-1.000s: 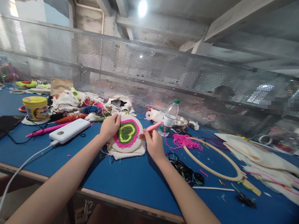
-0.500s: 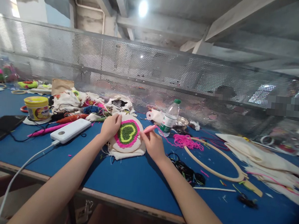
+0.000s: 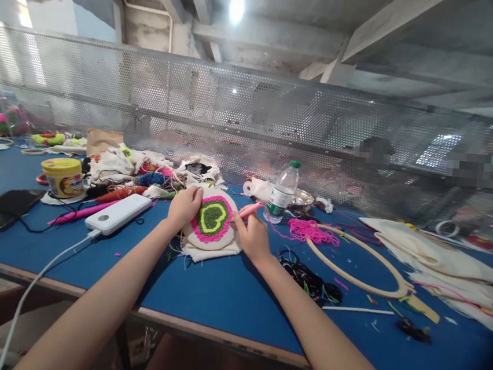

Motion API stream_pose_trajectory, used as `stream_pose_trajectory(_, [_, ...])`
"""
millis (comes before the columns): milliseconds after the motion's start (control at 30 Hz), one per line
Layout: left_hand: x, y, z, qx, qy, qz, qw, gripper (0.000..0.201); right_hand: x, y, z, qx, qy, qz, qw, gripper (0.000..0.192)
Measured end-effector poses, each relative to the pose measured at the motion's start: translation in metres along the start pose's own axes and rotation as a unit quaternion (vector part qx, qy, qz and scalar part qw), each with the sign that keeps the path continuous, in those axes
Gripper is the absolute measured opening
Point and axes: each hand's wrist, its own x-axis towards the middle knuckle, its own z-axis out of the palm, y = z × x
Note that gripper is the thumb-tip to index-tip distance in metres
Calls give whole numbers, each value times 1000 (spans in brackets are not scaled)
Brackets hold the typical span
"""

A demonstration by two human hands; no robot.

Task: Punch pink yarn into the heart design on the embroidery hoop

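My left hand (image 3: 185, 207) is closed on the upper left edge of a round embroidery hoop (image 3: 194, 237) stretched with off-white cloth. On the cloth is a tufted yarn heart (image 3: 212, 219), green with a lime outline and a pink border. My right hand (image 3: 252, 232) grips a pink punch needle (image 3: 250, 210) at the right edge of the hoop; its tip is hidden by my fingers. Pink yarn runs from the tool's back end to a loose pink yarn pile (image 3: 314, 232) on the right. Loose cloth hangs out below the hoop.
Left on the blue table (image 3: 218, 298) lie a white power bank (image 3: 119, 213) with cable, a phone (image 3: 2, 211), a yellow tub (image 3: 61, 179) and a heap of cloth and yarn. Rightward are a bottle (image 3: 282, 194), a large empty hoop (image 3: 356, 262), black yarn (image 3: 307, 281) and folded cloth (image 3: 436, 253).
The whole view has shifted slightly. The hoop appears tilted a little differently, and both hands keep their holds on the hoop and the pink tool.
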Motion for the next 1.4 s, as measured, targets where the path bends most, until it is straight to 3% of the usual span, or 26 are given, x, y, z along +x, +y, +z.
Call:
stream_pose_trajectory(167, [0, 2, -2, -6, -1, 1, 1000, 34, 0, 2, 0, 30, 14, 27, 999, 33])
stream_pose_trajectory(433, [-1, 2, -3, -10, 5, 9, 1000, 35, -1, 4, -1, 37, 20, 12, 999, 30])
stream_pose_trajectory(567, [-2, 2, -3, -9, 12, 12, 1000, 34, 0, 1, -3, 5, 4, -24, 1000, 25])
stream_pose_trajectory(733, [-3, 3, -5, -1, 34, 36, 999, 34, 3, -1, -6, -50, 25, -118, 991, 21])
stream_pose_trajectory(900, [-3, 4, -6, 9, 30, 26, 999, 33, 2, 1, -1, -44, -24, -131, 990, 22])
stream_pose_trajectory(1033, [-3, 3, -7, 10, 30, 27, 999, 34, 1, -2, 4, -97, -67, -162, 980, 25])
stream_pose_trajectory(1100, [-3, 3, -7, 8, 36, 28, 999, 33, 1, -3, 5, -99, -57, -141, 983, 24])
stream_pose_trajectory(1267, [-1, 2, -5, -7, 30, 29, 999, 36, 3, 2, 2, -40, -20, -7, 999, 31])
stream_pose_trajectory(1400, [0, 2, -4, -18, 27, 32, 999, 36, 6, 7, -3, -18, -6, 28, 999, 35])
